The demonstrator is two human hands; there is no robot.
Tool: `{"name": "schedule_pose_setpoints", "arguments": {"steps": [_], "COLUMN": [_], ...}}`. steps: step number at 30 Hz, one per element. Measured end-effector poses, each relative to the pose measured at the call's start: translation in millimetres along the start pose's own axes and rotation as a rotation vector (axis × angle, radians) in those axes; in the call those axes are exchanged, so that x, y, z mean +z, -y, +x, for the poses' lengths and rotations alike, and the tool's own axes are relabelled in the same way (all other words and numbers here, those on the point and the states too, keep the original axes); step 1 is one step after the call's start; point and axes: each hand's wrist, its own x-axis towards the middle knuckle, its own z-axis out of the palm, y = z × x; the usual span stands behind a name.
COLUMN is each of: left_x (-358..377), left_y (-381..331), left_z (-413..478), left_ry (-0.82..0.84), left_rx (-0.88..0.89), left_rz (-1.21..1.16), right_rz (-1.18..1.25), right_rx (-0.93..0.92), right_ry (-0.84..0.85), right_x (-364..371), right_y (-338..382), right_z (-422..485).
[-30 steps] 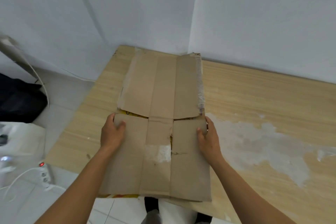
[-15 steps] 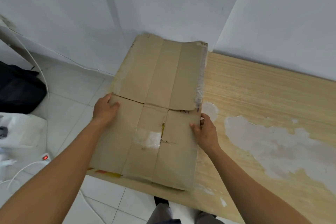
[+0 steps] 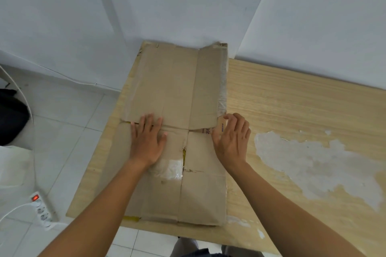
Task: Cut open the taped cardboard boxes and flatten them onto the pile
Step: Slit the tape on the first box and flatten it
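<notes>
Pressing: left hand [image 3: 147,140], fingers flat, pins flattened box [image 3: 173,81] at worktop's [image 3: 292,100] left edge.
Tucking: right hand [image 3: 231,137] pinches side flap [image 3: 219,129] level.

A flattened brown cardboard box [image 3: 173,85] lies on the left end of a pale wooden table [image 3: 292,106], its far edge against the white wall. The left hand [image 3: 147,142] presses flat on its middle crease. The right hand [image 3: 232,140] grips its right edge with curled fingers. A white power strip [image 3: 41,207] lies on the tiled floor.
</notes>
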Motion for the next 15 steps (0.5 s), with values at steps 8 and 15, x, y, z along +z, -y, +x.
{"name": "schedule_pose_setpoints", "arguments": {"steps": [8, 15], "left_x": [9.3, 5.3], "left_y": [-0.5, 4.4], "left_z": [-0.9, 2.4], "left_ry": [0.065, 0.117], "left_rx": [-0.029, -0.006], "left_rz": [0.121, 0.151], "right_rz": [-0.138, -0.254], "right_rx": [-0.289, -0.129], "right_ry": [0.285, 0.883], "right_x": [1.6, 4.2], "right_y": [-1.5, -12.2], "right_z": [0.5, 2.4]}}
